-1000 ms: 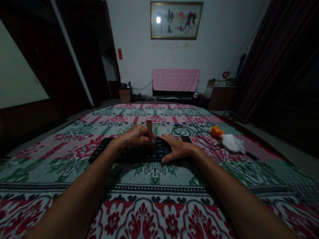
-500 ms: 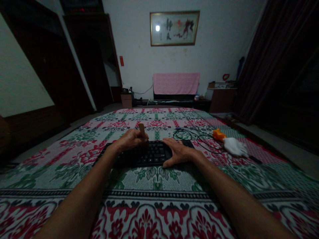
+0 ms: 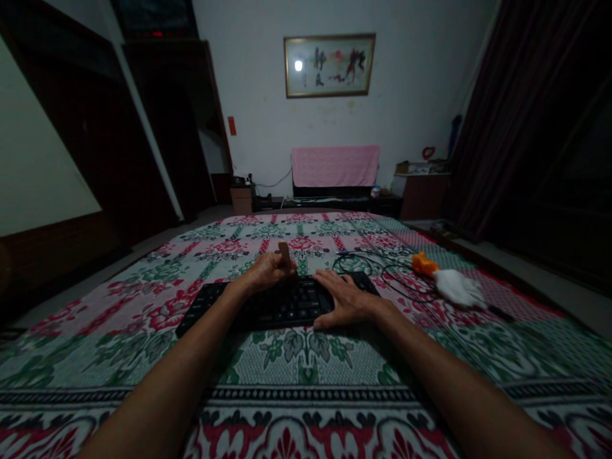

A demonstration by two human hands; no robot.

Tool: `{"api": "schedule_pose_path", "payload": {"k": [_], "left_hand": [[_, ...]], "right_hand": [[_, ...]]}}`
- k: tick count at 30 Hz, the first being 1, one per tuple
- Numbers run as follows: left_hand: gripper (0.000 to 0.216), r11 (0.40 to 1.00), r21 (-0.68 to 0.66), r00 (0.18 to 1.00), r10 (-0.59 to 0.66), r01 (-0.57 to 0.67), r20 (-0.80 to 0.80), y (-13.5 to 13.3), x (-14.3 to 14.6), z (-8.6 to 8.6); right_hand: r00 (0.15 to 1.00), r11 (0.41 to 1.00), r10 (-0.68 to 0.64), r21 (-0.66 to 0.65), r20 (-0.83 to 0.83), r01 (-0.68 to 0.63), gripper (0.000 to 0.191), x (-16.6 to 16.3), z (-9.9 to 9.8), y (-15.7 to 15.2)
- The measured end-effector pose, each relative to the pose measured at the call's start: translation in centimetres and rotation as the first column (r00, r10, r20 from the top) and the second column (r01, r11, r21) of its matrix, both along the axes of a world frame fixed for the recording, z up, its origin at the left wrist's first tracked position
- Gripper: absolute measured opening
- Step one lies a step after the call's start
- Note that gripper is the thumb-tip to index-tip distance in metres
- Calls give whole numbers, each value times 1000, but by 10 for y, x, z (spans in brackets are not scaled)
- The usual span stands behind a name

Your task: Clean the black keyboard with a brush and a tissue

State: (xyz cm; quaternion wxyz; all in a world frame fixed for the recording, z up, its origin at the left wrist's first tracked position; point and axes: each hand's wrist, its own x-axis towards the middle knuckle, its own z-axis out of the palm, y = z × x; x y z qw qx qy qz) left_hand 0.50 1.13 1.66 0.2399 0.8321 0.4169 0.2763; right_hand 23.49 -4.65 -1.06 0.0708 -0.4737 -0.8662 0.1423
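Observation:
A black keyboard lies on the patterned cover, left to right in front of me. My left hand is closed around a tool with a flat wooden handle. The handle sticks up out of the fist, and the tool's lower end is hidden behind the fingers, over the keyboard's upper rows. Spread across the keyboard's right part is my right hand, fingers apart, with the thumb at the near edge.
A black cable loops beyond the keyboard to the right. Beside it lie an orange cloth-like item, a white bundle and a small dark object. The red, green and white cover spreads beneath everything.
My left hand with the wooden-handled tool has shifted right along the keyboard, uncovering more keys at its left end. The right hand keeps its place on the keyboard. The view has tilted slightly upward.

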Motion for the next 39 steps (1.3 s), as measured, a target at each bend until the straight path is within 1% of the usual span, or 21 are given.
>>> {"api": "schedule_pose_path", "payload": {"k": [2,6,11,15,18,20,22,26,29,31,33,36,39], "left_hand": [[24,999,-32,999,-31,30,-28,4,-4,0],[25,997,-52,995,-60,56,-78,8,-18,0],[24,997,-74,999,-31,30,-23,6,-33,5],[21,994,-90,994,-59,67,96,-2,-26,10],[20,993,-83,987,-71,84,146,-6,-12,5],[20,994,-61,990,-84,91,110,-6,-7,0],[21,996,-31,995,-88,89,50,-4,-10,-2],[21,1000,-18,998,-24,23,-56,0,-26,2],[23,1000,-13,1000,-7,7,-23,-2,-27,7],[22,999,-34,999,-23,25,47,-6,-20,8],[19,996,-75,996,-42,48,80,-10,-11,7],[17,992,-89,996,-88,90,24,-12,-8,6],[19,991,-87,993,-102,97,-51,-10,-19,9]], "right_hand": [[1000,1000,1,5,0,-1,118,0,-2,1],[1000,999,-2,34,4,2,114,-1,-5,1],[1000,999,-8,37,29,7,112,-2,-3,0],[999,999,-8,44,51,6,112,-2,-2,-1],[998,999,-8,50,59,5,112,-2,-2,-1],[998,998,-8,57,59,5,112,-2,-3,-1],[998,998,-11,61,57,8,113,-3,-3,-1],[999,999,-13,51,45,11,113,-4,-2,-1],[999,998,0,56,45,-2,113,-4,-1,-1],[999,999,4,51,44,-6,112,-4,0,-1],[999,999,-1,44,43,0,110,-4,0,-1],[999,999,-5,46,42,3,110,-3,-1,-1],[999,998,0,56,47,-3,110,-3,-3,1]]}}
